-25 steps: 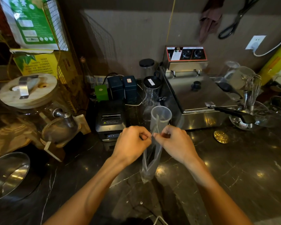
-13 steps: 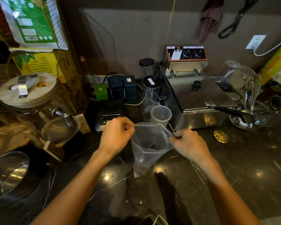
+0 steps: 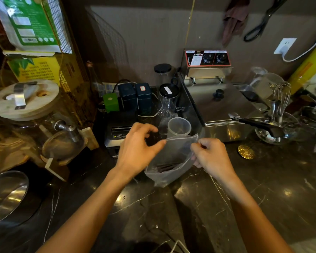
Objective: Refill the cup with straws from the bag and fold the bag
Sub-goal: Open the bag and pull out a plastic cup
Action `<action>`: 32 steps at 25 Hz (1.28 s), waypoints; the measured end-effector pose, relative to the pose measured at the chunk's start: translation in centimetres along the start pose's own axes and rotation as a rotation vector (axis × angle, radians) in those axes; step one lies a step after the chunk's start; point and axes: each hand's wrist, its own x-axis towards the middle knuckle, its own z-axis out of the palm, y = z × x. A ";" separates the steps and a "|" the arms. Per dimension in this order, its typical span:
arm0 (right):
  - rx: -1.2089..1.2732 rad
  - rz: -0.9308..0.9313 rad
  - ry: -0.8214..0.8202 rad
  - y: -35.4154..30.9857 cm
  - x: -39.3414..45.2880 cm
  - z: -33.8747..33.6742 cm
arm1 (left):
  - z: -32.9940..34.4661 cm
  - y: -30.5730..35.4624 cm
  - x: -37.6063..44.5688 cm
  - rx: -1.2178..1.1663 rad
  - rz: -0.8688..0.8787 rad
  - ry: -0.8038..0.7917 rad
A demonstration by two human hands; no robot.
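Bag [image 3: 175, 156]: clear plastic, held up just over the desk [image 3: 263, 194], mouth drawn apart, bottom corner sagging toward the dark stone.
Straws [image 3: 167, 167]: dark bundle, lying crosswise in the bottom of the bag.
Cup [image 3: 179, 125]: translucent and upright, just behind the bag's mouth. No straws show above its rim, and I can't make out the dark smudge low inside.
Left hand [image 3: 137, 148]: narrow grip, thumb and forefinger pinching the bag's left lip.
Right hand [image 3: 210, 156]: grip curled onto the right lip, fingers folded over the film.
Step in hand: working the bag's mouth, I'd say. With straws inside and none standing in the cup, it reads as getting at them to fill it. It could equally be a bag of leftovers about to be flattened and folded. I can't settle which.
Next move calls for: one hand staying on the lip either way, since that film is limp and would slump. Any tilt would send the loose straws sliding to the low corner.
Edges: the cup is hemmed in, with the fryer [image 3: 223, 108] and its steel corner just to the right, the receipt printer [image 3: 117, 133] to the left and a black-lidded jar [image 3: 168, 99] behind.
Open room: plenty of bare stone in front of the bag and off to the right, with only a small brass disc [image 3: 245, 152] near the right hand.
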 end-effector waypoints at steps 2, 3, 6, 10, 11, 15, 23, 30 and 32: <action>0.075 0.017 -0.003 -0.2 -0.1 0.2 | 0.4 1.2 -0.7 -0.020 0.084 -0.151; 0.089 0.022 -0.008 0.0 0.0 0.2 | 0.6 1.6 -1.0 -0.046 0.085 -0.264; 0.114 0.035 -0.003 0.8 0.2 -0.1 | 1.6 1.2 -1.4 -0.055 0.059 -0.484; 0.179 0.055 -0.031 2.1 0.3 -1.2 | 2.5 0.3 -0.9 -0.131 0.043 -0.471; 0.191 0.065 -0.040 2.5 0.4 -1.5 | 2.5 0.4 -0.8 -0.126 0.070 -0.470; 0.275 0.112 -0.035 3.8 0.7 -2.1 | 3.0 2.2 -0.5 0.114 0.314 -0.487; 0.407 0.166 0.072 9.0 1.6 -2.7 | 4.3 1.7 1.7 -0.011 0.240 -0.439; 0.466 0.190 -0.156 12.6 2.4 -2.5 | 6.3 1.9 5.3 -0.109 0.198 -0.432; 0.431 0.170 -0.174 12.9 2.7 -2.6 | 7.5 1.8 5.9 -0.164 0.145 -0.413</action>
